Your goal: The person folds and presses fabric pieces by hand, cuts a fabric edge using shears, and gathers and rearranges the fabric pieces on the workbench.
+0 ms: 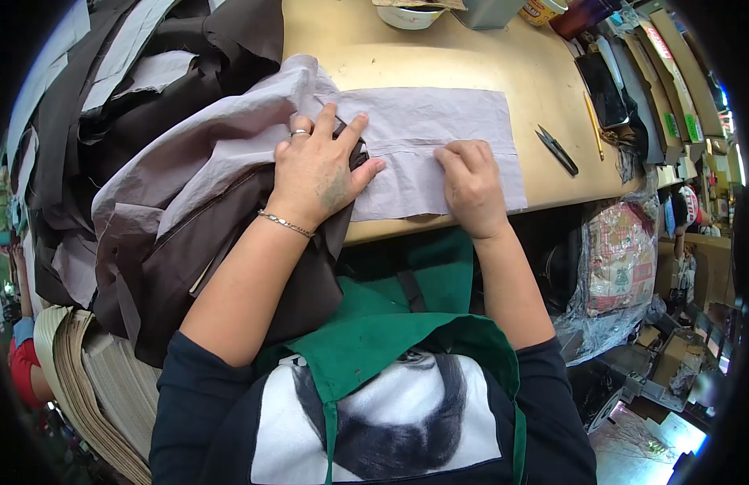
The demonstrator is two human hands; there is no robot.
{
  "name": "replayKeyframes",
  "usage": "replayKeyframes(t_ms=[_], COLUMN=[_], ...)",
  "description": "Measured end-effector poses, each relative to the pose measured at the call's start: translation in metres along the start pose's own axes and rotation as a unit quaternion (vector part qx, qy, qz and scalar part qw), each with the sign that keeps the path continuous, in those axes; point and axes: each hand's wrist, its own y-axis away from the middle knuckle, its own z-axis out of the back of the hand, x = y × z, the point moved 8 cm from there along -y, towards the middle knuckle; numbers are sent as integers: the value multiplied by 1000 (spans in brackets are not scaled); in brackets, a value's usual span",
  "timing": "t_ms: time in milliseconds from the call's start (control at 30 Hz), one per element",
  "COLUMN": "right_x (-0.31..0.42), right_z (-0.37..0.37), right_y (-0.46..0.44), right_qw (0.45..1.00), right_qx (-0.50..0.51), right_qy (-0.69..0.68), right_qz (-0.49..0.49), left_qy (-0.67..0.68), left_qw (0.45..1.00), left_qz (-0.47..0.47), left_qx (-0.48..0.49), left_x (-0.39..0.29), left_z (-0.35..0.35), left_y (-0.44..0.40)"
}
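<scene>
A light grey-mauve cloth panel point(439, 113) lies flat on the table, with a seam running across its middle. It joins a bunched dark brown and mauve garment point(221, 202) on the left. My left hand point(314, 166) presses on the cloth where the garment meets the panel, its fingers spread, a ring and a bracelet on it. My right hand point(474, 186) rests on the panel near the seam, fingers curled and pressed together; what they hold, if anything, is hidden.
Small black thread snips point(557, 151) and a yellow pencil point(594, 125) lie at the table's right. A phone point(603, 89), boxes and cups line the far right and back. Dark cloth point(59, 153) is piled at left. A person in red shows at the far left edge.
</scene>
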Motion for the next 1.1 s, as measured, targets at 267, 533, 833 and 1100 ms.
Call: replayKeyframes(t_ms=[267,533,833,1100], right_x=[13,16,-10,28], right_z=[-19,-15,-1,-40], right_y=[-4,-6,-10,-25], right_qw=[997,999,977,990], right_qx=[53,43,-37,52], right_qy=[-46,15,-169,-131], right_qz=[16,-25,-125,1], left_qy=[2,20,12,30], left_qw=[1000,1000,1000,998], left_qz=[0,6,-2,-20], left_qx=[-10,-20,-27,-57], left_x=[3,5,3,16], left_z=[1,0,1,-3], left_y=[3,4,4,9])
